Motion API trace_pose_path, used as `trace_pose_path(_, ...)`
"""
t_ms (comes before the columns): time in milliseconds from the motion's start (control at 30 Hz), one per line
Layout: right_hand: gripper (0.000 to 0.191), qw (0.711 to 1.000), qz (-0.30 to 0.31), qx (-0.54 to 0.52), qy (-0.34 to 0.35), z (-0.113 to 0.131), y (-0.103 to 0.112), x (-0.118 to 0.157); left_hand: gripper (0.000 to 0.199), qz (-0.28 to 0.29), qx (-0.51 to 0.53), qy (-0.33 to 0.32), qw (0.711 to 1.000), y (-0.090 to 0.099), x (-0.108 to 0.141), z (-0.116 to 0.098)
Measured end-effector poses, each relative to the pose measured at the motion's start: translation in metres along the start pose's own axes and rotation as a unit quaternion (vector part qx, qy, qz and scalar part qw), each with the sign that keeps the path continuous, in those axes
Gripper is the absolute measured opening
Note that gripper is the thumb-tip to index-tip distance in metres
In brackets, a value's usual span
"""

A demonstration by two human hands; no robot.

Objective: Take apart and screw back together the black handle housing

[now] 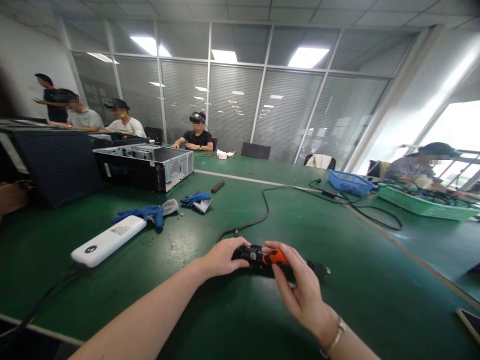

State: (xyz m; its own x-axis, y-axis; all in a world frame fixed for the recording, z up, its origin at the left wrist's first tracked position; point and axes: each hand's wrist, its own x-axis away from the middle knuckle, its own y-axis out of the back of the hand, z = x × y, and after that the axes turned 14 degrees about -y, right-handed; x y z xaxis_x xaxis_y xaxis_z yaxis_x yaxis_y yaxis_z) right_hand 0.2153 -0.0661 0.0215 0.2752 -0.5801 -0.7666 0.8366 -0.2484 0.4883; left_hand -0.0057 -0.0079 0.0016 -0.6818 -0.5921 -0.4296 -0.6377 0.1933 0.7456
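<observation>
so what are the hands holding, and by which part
The left hand grips a long black tool by its left end; the right hand holds an orange-and-black handle, probably a screwdriver's, between thumb and fingers.

Glare whitens the window (455, 122); left edge blurs.

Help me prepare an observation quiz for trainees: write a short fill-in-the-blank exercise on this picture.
The left hand holds a dark tool, and the right hand holds a piece coloured black and ____.
The gloves lie on a table coloured ____.
Beside the green basket is another basket coloured ____.
The bracelet is on the person's ____ wrist.

Missing words: orange; green; blue; right.
</observation>
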Motion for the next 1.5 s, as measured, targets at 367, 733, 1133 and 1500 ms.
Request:
trace_pose_path(367, 0.071, 1.0, 0.012, 0.004, 0.01, -0.0016, -0.0025, 0.0007, 0.041, 0.002, 0.006, 0.003, 1.0, 0.001, -0.0005, -0.0006)
trace_pose_path(733, 0.074, 1.0, -0.009, 0.009, 0.019, -0.0051, -0.005, 0.0038, 0.041, 0.005, 0.001, 0.005, 1.0, 0.0007, 0.0, 0.0002)
trace_pose_path(1133, 0.067, 0.999, -0.025, -0.009, -0.02, -0.01, -0.0068, 0.0069, 0.042, 0.005, -0.001, 0.01, 1.0, 0.0016, 0.0005, -0.0006)
trace_pose_path(1500, 0.069, 0.999, -0.039, 0.012, -0.008, -0.006, -0.0057, 0.0047, 0.041, 0.008, 0.004, 0.006, 1.0, 0.0024, 0.0005, -0.0016)
